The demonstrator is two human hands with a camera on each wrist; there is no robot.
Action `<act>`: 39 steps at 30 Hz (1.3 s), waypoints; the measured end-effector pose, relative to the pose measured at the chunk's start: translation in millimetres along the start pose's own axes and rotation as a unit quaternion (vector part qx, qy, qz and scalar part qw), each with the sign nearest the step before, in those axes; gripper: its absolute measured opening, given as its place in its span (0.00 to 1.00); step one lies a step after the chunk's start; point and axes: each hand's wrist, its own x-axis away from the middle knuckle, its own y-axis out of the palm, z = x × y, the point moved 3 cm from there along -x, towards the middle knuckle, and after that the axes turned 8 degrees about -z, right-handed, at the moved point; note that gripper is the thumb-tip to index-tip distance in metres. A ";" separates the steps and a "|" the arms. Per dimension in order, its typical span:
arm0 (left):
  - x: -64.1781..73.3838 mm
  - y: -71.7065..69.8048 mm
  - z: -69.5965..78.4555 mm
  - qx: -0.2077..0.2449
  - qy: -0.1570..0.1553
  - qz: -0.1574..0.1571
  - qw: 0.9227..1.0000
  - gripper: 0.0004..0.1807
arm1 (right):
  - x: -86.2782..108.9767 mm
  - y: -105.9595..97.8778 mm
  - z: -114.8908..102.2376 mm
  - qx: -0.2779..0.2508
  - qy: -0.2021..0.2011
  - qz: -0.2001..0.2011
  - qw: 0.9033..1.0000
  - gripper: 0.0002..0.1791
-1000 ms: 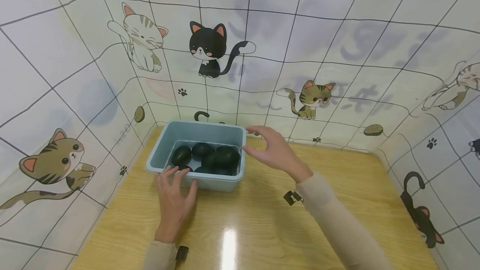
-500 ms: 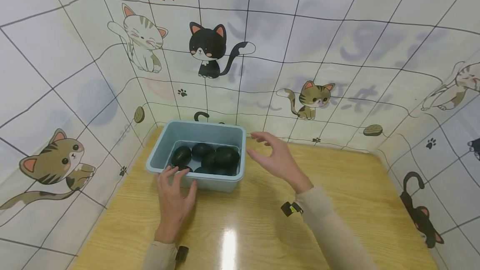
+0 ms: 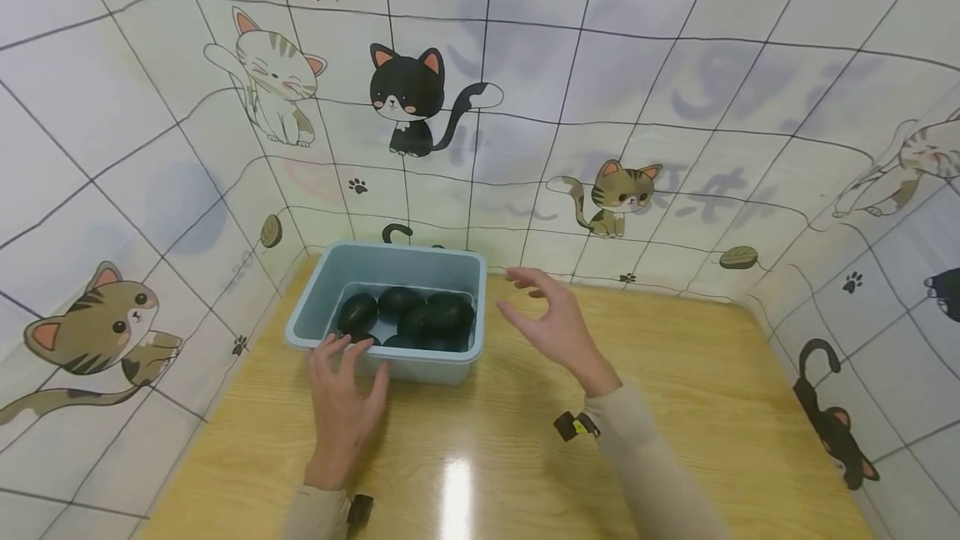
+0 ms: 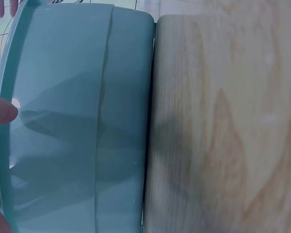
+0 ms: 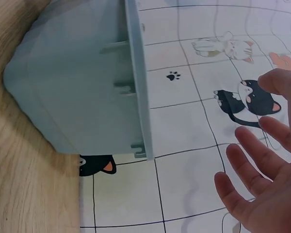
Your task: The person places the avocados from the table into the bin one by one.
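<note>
A light blue plastic bin (image 3: 420,369) stands on the wooden table, holding several dark green, smooth oval avocados (image 3: 448,317). My left hand (image 3: 341,407) is at its front side, fingers hooked over the front rim and thumb against the outer wall. In the left wrist view the thumb (image 4: 5,110) shows at the rim, above the bin's outer wall (image 4: 63,121). My right hand (image 3: 558,323) hovers just right of the bin, apart from it, with fingers and thumb spread in a loose C and nothing between them. The right wrist view shows that hand (image 5: 266,170) beside the bin's end wall (image 5: 87,87).
The wooden table (image 3: 675,407) extends to the right and toward me. A white wall covering (image 3: 525,107) with cat drawings and grid lines rises behind the bin and at both sides. A small black device (image 3: 576,426) is strapped at my right wrist, another (image 3: 360,510) at the left.
My right hand has come away from the bin's right rim, moving right and slightly down. The left hand stays at the front rim. The whole head view has shifted slightly.
</note>
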 end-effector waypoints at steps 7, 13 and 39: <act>-0.9 1.9 2.1 -0.002 0.010 0.006 1.000 0.22 | 16.4 -14.5 8.3 -0.051 0.028 0.053 0.997 0.26; -3.0 1.1 3.2 0.011 0.016 0.012 1.000 0.21 | 32.5 -24.3 16.4 -0.069 0.058 0.084 0.992 0.27; -2.8 2.6 0.2 0.033 0.011 0.037 0.999 0.20 | 129.0 -71.0 70.4 0.036 0.210 0.190 0.958 0.33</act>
